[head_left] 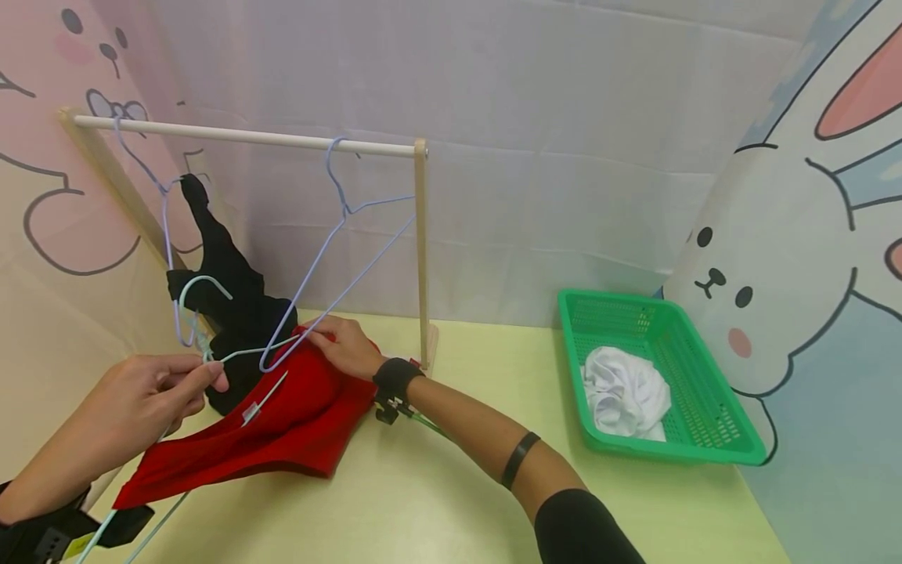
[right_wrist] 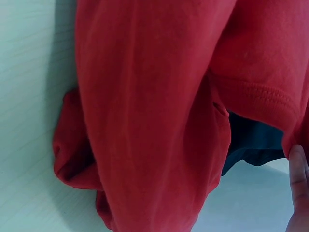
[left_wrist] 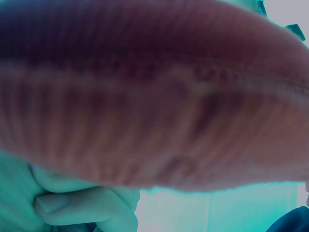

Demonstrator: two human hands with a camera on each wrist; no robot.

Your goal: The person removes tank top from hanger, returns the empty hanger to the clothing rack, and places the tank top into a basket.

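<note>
One green hanger (head_left: 254, 354) partly inside a red top (head_left: 296, 423), at the left.
The left hand (head_left: 158, 392) pinches the hanger below its hook; the red top droops to its right, on the near side of the rack (head_left: 247, 135); the right hand (head_left: 345, 348) pinches its far edge by the hanger's arm. The cloth could slip off if those fingers loosen early, or the blue hanger (head_left: 346, 210) could snag it, being so close. The red top looks soft and creased, its white label (head_left: 250, 413) showing.

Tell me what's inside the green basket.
A crumpled white cloth lies in the left part of the green basket. Anything beneath the cloth is covered and cannot be seen.
</note>
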